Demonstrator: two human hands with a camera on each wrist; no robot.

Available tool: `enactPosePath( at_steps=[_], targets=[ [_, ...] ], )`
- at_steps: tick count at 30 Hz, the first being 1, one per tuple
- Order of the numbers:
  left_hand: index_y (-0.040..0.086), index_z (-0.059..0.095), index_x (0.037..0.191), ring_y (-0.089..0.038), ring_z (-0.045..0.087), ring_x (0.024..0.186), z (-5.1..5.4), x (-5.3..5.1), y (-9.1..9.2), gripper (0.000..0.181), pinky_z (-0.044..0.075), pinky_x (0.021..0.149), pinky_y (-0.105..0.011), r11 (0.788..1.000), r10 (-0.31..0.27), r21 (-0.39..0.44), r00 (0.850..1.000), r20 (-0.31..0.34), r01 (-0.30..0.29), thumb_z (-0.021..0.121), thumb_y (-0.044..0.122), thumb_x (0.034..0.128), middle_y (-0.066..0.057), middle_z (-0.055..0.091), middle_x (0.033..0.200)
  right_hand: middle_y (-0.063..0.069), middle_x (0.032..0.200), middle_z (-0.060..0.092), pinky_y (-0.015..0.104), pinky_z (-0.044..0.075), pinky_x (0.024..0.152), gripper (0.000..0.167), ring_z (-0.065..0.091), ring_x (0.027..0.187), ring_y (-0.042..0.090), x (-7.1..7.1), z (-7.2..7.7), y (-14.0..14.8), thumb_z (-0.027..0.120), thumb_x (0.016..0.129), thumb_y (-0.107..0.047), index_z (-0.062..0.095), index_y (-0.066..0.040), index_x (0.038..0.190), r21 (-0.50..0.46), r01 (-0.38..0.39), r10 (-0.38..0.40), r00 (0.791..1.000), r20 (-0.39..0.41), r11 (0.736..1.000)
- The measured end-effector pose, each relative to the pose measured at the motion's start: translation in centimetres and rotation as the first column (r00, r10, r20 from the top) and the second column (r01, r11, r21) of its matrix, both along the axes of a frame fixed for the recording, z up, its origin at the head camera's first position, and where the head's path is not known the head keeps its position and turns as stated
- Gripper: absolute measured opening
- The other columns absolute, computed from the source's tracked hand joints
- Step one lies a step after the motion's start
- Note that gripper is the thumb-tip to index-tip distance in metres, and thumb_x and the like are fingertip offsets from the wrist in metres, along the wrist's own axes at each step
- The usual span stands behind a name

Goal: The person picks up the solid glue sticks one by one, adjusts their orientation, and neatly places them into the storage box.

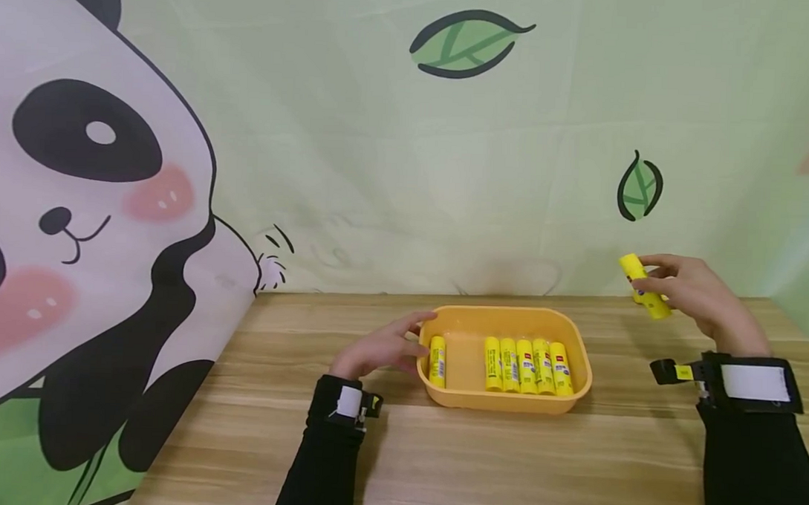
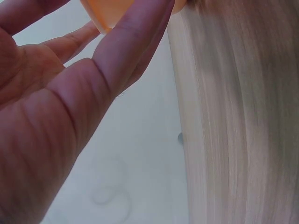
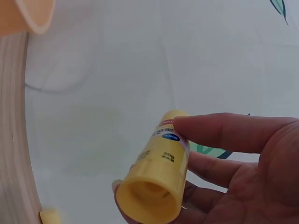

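My right hand (image 1: 700,296) holds a yellow glue stick (image 1: 645,287) in the air to the right of an orange plastic basket (image 1: 506,402). In the right wrist view the glue stick (image 3: 161,163) is tilted, its hollow end toward the camera and "20g" printed on its side. Thumb and fingers pinch it from both sides. My left hand (image 1: 384,347) grips the basket's left end, with fingertips at the rim. Inside the basket, one glue stick (image 1: 437,362) lies at the left wall and several glue sticks (image 1: 525,367) lie side by side toward the right.
The basket sits on a wood-grain table (image 1: 477,463). Behind it hangs a pale green cloth (image 1: 354,154) printed with a panda and leaves. A small yellow object (image 3: 50,217) shows partly at the lower left of the right wrist view.
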State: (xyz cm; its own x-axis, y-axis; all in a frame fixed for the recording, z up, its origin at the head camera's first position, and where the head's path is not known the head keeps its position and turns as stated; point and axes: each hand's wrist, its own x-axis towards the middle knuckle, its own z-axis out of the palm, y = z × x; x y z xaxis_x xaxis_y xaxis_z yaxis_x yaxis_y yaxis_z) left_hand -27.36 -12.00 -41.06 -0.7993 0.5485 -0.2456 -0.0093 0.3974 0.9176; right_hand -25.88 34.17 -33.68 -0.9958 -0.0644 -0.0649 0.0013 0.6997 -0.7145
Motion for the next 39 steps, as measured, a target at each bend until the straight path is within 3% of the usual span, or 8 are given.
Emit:
enactPosePath(
  at_steps=[2,9,22,30,39],
  targets=[
    [0.017,0.034,0.163,-0.034,0.060,0.120,-0.1,-0.1,0.0,0.071,0.061,0.093,-0.044,1.000,-0.003,0.001,1.000,-0.002,0.003,0.064,0.009,0.0993,-0.025,0.035,0.153,0.038,0.137,0.045,0.039,0.055,0.087,0.068,0.056,0.110,0.042,0.1,0.2,-0.2,0.054,0.108,-0.029,0.030,0.015,0.154,0.012,-0.016,0.016,1.000,-0.006,1.000],
    [0.018,0.034,0.163,-0.034,0.060,0.121,-0.1,-0.1,0.0,0.071,0.061,0.094,-0.044,1.000,-0.002,-0.004,1.000,0.000,0.002,0.064,0.010,0.0995,-0.024,0.035,0.153,0.031,0.132,0.048,0.029,0.054,0.077,0.064,0.056,0.104,0.036,0.2,0.6,-1.4,0.057,0.107,-0.026,0.033,0.013,0.153,-0.013,-0.068,0.067,0.998,-0.006,0.998],
    [0.019,0.034,0.164,-0.033,0.060,0.120,0.0,0.0,-0.1,0.072,0.061,0.094,-0.043,1.000,-0.006,-0.023,1.000,-0.011,0.005,0.065,0.011,0.0993,-0.023,0.037,0.152,0.031,0.135,0.048,0.030,0.055,0.079,0.064,0.057,0.106,0.036,0.4,1.0,-2.8,0.058,0.107,-0.024,0.033,0.012,0.154,-0.035,-0.120,0.120,0.993,-0.002,0.992],
    [0.018,0.034,0.164,-0.034,0.060,0.121,0.0,0.0,-0.1,0.071,0.061,0.094,-0.043,1.000,-0.004,-0.012,1.000,-0.003,0.004,0.064,0.010,0.0996,-0.023,0.036,0.153,0.029,0.134,0.052,0.030,0.057,0.079,0.063,0.061,0.104,0.030,1.1,1.8,-5.0,0.061,0.106,-0.023,0.036,0.010,0.154,-0.065,-0.198,0.197,0.980,-0.022,0.978],
    [0.018,0.034,0.164,-0.034,0.060,0.122,0.1,0.1,-0.1,0.071,0.061,0.095,-0.043,1.000,-0.004,-0.013,1.000,-0.002,0.004,0.064,0.010,0.0999,-0.023,0.036,0.153,0.023,0.128,0.057,0.032,0.055,0.077,0.058,0.060,0.101,0.028,1.1,1.5,-7.1,0.064,0.104,-0.021,0.043,0.008,0.151,-0.065,-0.244,0.243,0.970,-0.028,0.967]
  ],
)
